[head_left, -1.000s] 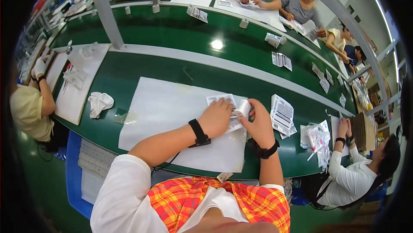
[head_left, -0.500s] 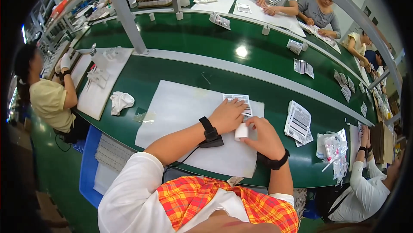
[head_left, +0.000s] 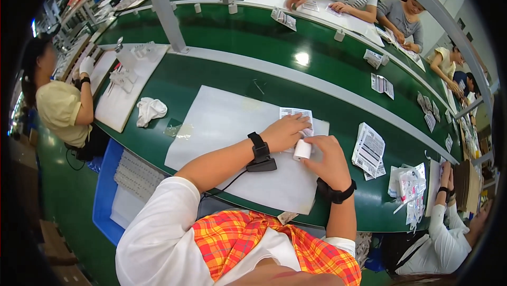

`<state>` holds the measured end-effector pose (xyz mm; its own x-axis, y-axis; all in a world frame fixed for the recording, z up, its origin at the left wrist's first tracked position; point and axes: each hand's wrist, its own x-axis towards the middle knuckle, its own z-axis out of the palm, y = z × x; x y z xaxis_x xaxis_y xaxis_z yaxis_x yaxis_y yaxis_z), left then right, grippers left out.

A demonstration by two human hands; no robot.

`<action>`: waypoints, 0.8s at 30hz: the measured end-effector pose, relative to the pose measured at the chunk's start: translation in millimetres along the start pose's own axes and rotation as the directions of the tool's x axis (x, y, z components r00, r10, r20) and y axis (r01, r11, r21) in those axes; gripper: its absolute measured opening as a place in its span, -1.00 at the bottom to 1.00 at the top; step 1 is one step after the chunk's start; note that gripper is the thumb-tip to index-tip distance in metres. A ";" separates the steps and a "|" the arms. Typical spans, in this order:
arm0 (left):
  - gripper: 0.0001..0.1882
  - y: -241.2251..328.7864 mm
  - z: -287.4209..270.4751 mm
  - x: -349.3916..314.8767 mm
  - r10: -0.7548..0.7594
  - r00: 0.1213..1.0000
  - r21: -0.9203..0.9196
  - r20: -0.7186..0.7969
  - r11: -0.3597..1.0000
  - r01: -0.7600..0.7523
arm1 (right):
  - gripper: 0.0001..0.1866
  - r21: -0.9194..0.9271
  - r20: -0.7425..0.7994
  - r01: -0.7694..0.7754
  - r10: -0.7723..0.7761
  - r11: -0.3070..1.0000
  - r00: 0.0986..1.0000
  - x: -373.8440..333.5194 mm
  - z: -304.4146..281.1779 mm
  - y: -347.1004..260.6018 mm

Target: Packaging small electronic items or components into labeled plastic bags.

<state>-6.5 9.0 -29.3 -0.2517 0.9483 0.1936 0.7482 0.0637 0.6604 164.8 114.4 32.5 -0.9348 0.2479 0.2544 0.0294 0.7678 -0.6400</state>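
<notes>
A small white block, which looks like a power adapter point(head_left: 302, 150), is held between the thumb and fingers of my right hand point(head_left: 328, 160). It tilts a little above the white work mat point(head_left: 232, 122), close beside my left hand's fingers. My left hand point(head_left: 288, 132) lies with its fingers stretched out over a small printed packet or sheet point(head_left: 297, 112) on the mat. Those fingers cover the packet's lower part. Black wristbands circle both my wrists, and a cord runs from the left one.
Right of the mat lies a stack of printed sheets point(head_left: 368, 149), with a pile of plastic bags point(head_left: 409, 183) beyond. A crumpled white cloth point(head_left: 151, 112) lies to the left. A grey rail point(head_left: 317, 88) crosses behind the mat; a blue bin point(head_left: 108, 201) stands lower left. Co-workers sit around.
My right hand has brought the power adapter slightly up and tilted it, nearer to my left fingers. My left hand stays on the packet. The whole view has shifted a little.
</notes>
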 end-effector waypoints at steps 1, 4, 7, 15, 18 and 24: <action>-0.57 3.1 -1.6 0.8 -0.040 0.999 -0.051 0.019 0.998 0.041 | -0.51 -0.002 0.036 0.035 -0.035 0.999 0.999 -0.2 -1.8 1.4; -0.56 16.2 -9.1 -0.1 -0.079 0.995 -0.042 0.059 0.996 0.082 | -0.50 -0.021 0.003 -0.019 0.019 1.000 1.000 3.5 8.4 0.3; -0.54 24.3 -12.5 -2.9 -0.074 0.991 0.076 0.115 0.995 0.066 | -0.49 -0.036 -0.150 -0.209 0.201 0.977 0.968 7.8 25.9 3.3; -0.36 14.6 -0.6 -7.7 0.008 1.000 0.418 0.022 0.908 -0.016 | -0.66 0.178 -0.031 -0.280 0.290 0.943 0.957 20.5 22.0 30.3; -0.30 8.1 -15.4 -1.5 -0.031 0.993 0.080 -0.117 0.996 0.041 | -0.81 0.221 0.007 -0.290 0.295 0.931 0.955 20.8 20.8 34.0; -0.40 17.3 -44.5 3.4 0.065 0.995 -0.172 0.071 0.984 -0.052 | -0.81 0.761 -0.040 -0.202 0.357 0.616 0.933 7.8 14.6 45.8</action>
<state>-21.8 -0.6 15.1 -0.1583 0.9701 0.1840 0.6437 -0.0399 0.7642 153.7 142.8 -5.4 -0.8478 0.5290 0.0385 -0.0621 -0.0270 -0.9977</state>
